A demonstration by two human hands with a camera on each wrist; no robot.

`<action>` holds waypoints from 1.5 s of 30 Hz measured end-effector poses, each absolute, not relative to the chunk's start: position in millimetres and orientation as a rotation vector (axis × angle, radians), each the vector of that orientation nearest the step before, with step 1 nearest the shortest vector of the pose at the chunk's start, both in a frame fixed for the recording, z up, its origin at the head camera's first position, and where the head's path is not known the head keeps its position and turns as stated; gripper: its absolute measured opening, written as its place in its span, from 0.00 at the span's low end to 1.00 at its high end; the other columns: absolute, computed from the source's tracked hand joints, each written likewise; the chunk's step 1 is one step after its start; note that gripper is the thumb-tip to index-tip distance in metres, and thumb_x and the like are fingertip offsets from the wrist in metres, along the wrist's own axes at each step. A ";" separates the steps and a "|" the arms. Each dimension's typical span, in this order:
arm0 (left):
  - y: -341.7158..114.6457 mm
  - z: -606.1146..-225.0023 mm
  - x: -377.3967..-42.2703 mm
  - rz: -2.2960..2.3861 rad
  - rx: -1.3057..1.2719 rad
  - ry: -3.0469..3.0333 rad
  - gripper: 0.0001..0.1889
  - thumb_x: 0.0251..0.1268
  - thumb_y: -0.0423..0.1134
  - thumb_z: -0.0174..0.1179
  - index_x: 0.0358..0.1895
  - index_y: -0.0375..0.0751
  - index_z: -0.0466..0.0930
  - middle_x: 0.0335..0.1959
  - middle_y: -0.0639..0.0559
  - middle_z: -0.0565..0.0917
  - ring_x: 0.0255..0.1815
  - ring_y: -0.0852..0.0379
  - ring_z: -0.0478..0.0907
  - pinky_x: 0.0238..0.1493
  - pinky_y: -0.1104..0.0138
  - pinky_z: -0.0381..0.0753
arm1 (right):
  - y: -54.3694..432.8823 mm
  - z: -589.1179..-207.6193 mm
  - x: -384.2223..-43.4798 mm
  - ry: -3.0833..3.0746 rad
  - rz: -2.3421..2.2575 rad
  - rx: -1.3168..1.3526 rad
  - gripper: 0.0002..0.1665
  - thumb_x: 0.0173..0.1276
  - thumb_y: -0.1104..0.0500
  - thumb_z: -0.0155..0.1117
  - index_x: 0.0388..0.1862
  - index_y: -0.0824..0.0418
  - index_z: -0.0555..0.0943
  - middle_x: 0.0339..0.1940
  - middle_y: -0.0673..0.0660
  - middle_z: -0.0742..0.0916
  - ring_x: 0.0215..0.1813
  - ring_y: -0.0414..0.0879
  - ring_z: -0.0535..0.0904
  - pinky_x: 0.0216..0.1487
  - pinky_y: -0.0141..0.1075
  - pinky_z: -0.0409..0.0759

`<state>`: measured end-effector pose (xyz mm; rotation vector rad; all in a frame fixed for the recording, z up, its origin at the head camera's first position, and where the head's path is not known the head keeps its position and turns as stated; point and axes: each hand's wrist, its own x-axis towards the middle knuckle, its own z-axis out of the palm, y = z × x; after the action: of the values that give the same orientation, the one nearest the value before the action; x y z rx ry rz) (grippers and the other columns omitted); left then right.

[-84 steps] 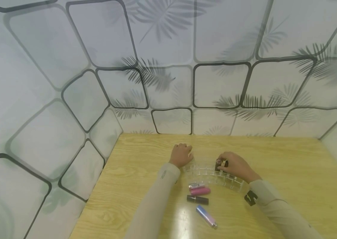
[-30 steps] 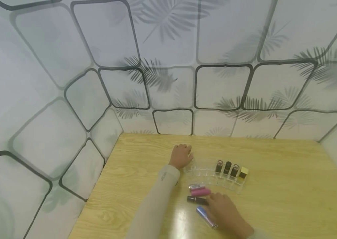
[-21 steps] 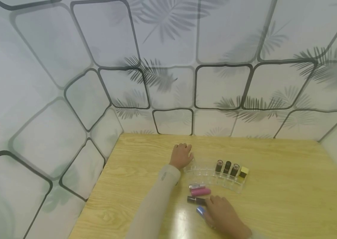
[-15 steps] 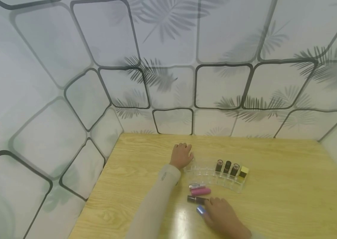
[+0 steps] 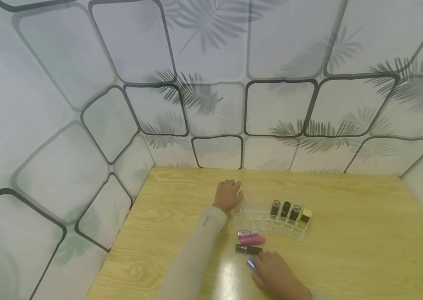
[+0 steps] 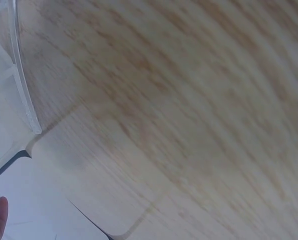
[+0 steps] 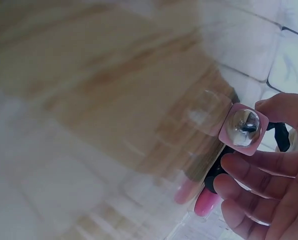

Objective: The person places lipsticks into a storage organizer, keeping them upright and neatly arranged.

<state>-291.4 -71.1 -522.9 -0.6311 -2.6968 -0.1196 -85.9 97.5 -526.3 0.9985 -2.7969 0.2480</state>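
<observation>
My left hand [image 5: 227,196] rests at the left end of a clear lipstick rack [image 5: 267,226], its fingers relaxed; in the left wrist view only fingertips [image 6: 0,215] show near the rack's clear wall [image 6: 23,90]. Nearer the front, my right hand [image 5: 277,273] pinches a blue-to-pink lipstick tube [image 5: 251,264] between thumb and fingers. The tube's square pink end with a shiny silver dome [image 7: 244,128] faces the right wrist camera. Just beyond it lie a black tube [image 5: 248,249], a pink tube [image 5: 252,240] and a silver lipstick [image 5: 247,233].
Three dark lipsticks [image 5: 284,209] and a yellow-topped one [image 5: 306,215] stand at the rack's right part. The wooden table [image 5: 365,233] meets a patterned wall [image 5: 279,108] at the back and sides.
My right hand has let go of a dark lipstick in the rack, come toward the front and taken hold of the blue-to-pink tube. The left hand stays in place.
</observation>
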 end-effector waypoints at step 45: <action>-71.7 -523.3 -292.1 -0.176 -0.632 -2.723 0.08 0.62 0.46 0.54 0.37 0.47 0.76 0.27 0.55 0.80 0.28 0.59 0.74 0.34 0.67 0.72 | 116.2 -513.3 -112.0 -2.805 0.147 1.098 0.10 0.54 0.52 0.67 0.30 0.55 0.79 0.22 0.47 0.78 0.22 0.36 0.69 0.21 0.26 0.67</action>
<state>-292.1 -71.7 -523.3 -0.6322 -2.7233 -0.1765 -112.0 116.2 -513.3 1.0982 -2.8051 0.1474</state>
